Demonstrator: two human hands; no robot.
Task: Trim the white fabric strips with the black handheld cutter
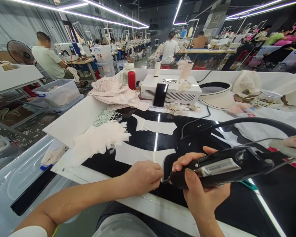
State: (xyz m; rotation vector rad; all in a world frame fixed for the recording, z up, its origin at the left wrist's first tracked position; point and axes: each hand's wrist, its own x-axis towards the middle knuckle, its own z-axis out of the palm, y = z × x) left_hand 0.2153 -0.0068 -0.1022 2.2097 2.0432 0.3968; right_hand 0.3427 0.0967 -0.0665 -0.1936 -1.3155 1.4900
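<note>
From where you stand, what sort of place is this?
Probably a sewing workshop: sewing machines line the background, cones of thread stand on the white box, and pale cut pieces, seemingly fabric, lie on the black work surface.

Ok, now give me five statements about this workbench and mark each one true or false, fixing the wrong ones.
1. The right hand grips a black handheld tool. True.
2. The left hand is wrapped around a bottle. False: the left hand is curled at the pale fabric piece, close to the tool's tip.
3. The dark phone leans against the white box. True.
4. The tangled cord lies right of the phone. False: the pale green cord lies to its left.
5. A red container stands left of the phone. True.
</note>
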